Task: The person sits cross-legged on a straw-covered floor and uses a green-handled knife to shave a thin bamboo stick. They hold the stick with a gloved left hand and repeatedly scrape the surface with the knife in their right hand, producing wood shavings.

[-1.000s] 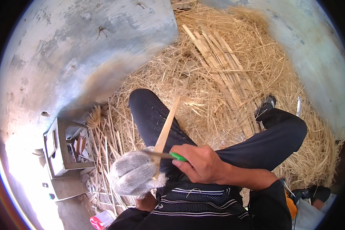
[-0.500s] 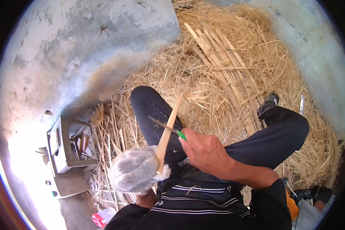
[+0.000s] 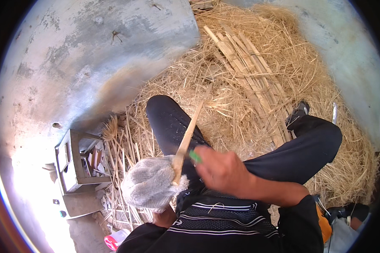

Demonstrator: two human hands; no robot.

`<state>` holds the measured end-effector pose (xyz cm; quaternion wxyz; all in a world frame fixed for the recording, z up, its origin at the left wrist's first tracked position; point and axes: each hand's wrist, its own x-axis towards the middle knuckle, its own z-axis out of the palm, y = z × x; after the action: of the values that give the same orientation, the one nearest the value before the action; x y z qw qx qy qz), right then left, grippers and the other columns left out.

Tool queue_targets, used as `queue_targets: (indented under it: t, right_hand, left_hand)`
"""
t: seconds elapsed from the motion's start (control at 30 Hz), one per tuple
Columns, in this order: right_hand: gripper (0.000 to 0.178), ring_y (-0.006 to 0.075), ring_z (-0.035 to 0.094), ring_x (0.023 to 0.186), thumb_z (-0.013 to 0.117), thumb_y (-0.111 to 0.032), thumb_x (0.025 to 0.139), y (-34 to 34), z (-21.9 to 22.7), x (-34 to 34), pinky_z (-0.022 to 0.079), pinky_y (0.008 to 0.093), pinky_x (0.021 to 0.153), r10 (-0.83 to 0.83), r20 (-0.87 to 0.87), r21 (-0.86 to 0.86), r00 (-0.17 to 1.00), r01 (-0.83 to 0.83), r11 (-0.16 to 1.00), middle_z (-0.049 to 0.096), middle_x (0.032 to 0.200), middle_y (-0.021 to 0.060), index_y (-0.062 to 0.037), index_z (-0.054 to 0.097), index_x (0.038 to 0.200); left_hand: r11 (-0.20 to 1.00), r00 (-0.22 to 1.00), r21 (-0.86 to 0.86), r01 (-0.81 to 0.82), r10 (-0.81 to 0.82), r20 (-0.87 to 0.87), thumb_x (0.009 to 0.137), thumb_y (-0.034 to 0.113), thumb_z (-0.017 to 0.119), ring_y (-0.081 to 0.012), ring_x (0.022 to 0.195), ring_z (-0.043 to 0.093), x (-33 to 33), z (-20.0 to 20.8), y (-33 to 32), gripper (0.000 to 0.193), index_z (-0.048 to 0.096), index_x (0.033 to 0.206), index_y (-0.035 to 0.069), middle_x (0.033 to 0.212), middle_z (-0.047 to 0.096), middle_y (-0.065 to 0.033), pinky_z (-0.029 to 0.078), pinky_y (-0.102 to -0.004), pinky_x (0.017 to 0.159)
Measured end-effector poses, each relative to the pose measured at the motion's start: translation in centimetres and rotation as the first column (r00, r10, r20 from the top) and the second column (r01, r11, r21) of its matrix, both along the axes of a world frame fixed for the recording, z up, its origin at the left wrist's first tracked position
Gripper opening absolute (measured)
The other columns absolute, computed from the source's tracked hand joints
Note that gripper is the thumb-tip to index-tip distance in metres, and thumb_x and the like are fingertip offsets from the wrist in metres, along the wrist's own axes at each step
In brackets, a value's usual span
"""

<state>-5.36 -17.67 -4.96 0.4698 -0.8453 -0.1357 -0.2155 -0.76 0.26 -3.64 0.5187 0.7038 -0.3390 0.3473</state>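
My left hand (image 3: 150, 183), in a grey-white knitted glove, is closed on the lower end of a bamboo strip (image 3: 190, 128). The strip slants up and away across my left thigh, its far tip over the shavings. Bare, my right hand (image 3: 223, 168) grips a knife by its green handle (image 3: 195, 156), just right of the strip near the glove. Motion blurs this hand, and the blade hardly shows.
A bundle of split bamboo strips (image 3: 253, 76) lies on a heap of pale shavings (image 3: 291, 63). At left, thin sticks (image 3: 122, 147) lie beside a wooden box-like stand (image 3: 78, 162) with scraps inside. A red-lidded container (image 3: 111, 242) is near my left arm.
My right hand has drawn the knife back toward me, down along the strip, and its blade no longer shows crossing it. My left hand has barely moved.
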Motion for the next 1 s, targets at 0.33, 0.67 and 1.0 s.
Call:
queue_targets:
  t: [0.33, 0.67, 1.0]
  right_hand:
    - [0.015, 0.0333, 0.063, 0.056, 0.062, -0.014, 0.094, 0.6, -2.4, 1.4, 0.049, 0.0423, 0.048, -0.035, -0.008, -0.052, 0.999, 0.035, 0.998, 0.060, 0.070, 0.0171, -0.0025, 0.052, 0.091]
    - [0.018, 0.0334, 0.063, 0.049, 0.051, -0.020, 0.099, -0.7, -5.1, 3.8, 0.049, 0.0446, 0.042, -0.217, -0.149, -0.267, 0.965, 0.172, 0.948, 0.059, 0.058, 0.0157, -0.0017, 0.054, 0.098]
    - [0.019, 0.0392, 0.063, 0.055, 0.055, -0.019, 0.099, 1.6, -2.7, 3.6, 0.049, 0.0474, 0.049, -0.115, -0.163, -0.020, 0.980, 0.113, 0.993, 0.057, 0.057, 0.0206, -0.0007, 0.052, 0.095]
  left_hand:
    - [0.996, 0.994, -0.038, -0.077, 0.074, -0.079, 0.071, 0.016, 0.090, -0.0303, 0.068, 0.067, -0.4, 1.0, -0.2, 0.036, 0.061, 0.085, 0.000, 0.081, 0.060, -0.0106, 0.057, -0.0352, 0.051]
    - [0.989, 0.990, -0.133, 0.068, -0.083, -0.112, 0.062, -0.002, 0.087, -0.0307, 0.068, 0.069, 0.4, 2.3, -0.8, 0.029, 0.064, 0.079, -0.004, 0.075, 0.064, -0.0119, 0.062, -0.0420, 0.059]
    - [0.970, 0.973, -0.173, 0.173, -0.195, -0.119, 0.062, 0.003, 0.090, -0.0307, 0.069, 0.069, 0.9, 1.6, 0.3, 0.030, 0.066, 0.080, -0.003, 0.077, 0.066, -0.0129, 0.060, -0.0389, 0.057]
